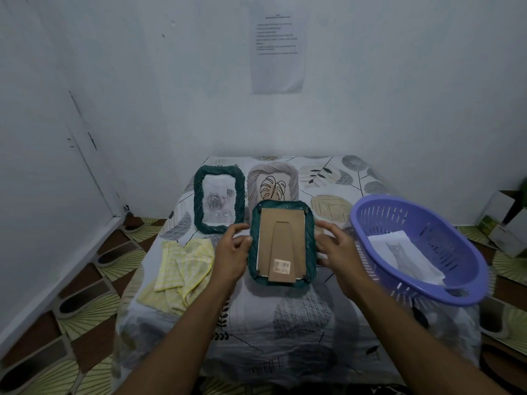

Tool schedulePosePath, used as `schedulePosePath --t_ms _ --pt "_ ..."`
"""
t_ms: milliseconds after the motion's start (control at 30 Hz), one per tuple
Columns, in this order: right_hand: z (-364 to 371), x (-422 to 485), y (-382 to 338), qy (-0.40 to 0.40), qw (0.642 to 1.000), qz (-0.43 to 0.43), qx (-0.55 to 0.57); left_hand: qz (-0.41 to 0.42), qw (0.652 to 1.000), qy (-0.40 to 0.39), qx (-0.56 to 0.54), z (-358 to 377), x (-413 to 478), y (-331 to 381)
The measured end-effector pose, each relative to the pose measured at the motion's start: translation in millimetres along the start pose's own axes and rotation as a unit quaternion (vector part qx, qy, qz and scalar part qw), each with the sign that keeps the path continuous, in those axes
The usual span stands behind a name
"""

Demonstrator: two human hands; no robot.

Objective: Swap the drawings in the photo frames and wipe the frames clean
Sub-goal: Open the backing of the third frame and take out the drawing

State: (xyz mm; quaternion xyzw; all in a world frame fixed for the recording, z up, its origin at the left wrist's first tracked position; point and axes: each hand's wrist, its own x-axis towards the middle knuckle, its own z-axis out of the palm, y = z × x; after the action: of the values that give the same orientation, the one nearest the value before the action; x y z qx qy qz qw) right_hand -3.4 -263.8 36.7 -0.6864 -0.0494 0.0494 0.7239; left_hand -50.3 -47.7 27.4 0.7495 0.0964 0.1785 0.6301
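Gripping the face-down green frame (281, 238) by its sides: left hand (231, 252) on one edge, right hand (339, 249) opposite

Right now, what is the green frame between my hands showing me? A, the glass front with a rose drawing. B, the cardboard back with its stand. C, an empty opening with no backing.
B: the green frame has its brown cardboard backing turned toward the camera, with the stand flap and a barcode sticker in view.
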Motion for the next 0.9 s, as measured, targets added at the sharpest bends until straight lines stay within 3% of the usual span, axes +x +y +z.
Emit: schedulePosePath --t_ms 133,367,533,900 --pt "-3.7 -7.6 16.4 -0.046 0.999 0.010 -0.017 0.009 1.000 0.000 -0.023 5.5 -1.4 6.6" --pt "-20.1 -7.3 7.2 -0.102 0.993 0.042 0.045 -0.026 0.979 -0.201 -0.011 -0.3 -14.3 4.0" --pt "-21.8 -9.6 2.0 -0.149 0.987 0.051 0.041 -0.022 0.982 -0.185 -0.029 3.2 -17.4 2.7" --pt "-19.1 -11.1 -2.7 -0.149 0.987 0.052 0.032 -0.026 0.984 -0.173 -0.029 1.2 -14.6 5.8"
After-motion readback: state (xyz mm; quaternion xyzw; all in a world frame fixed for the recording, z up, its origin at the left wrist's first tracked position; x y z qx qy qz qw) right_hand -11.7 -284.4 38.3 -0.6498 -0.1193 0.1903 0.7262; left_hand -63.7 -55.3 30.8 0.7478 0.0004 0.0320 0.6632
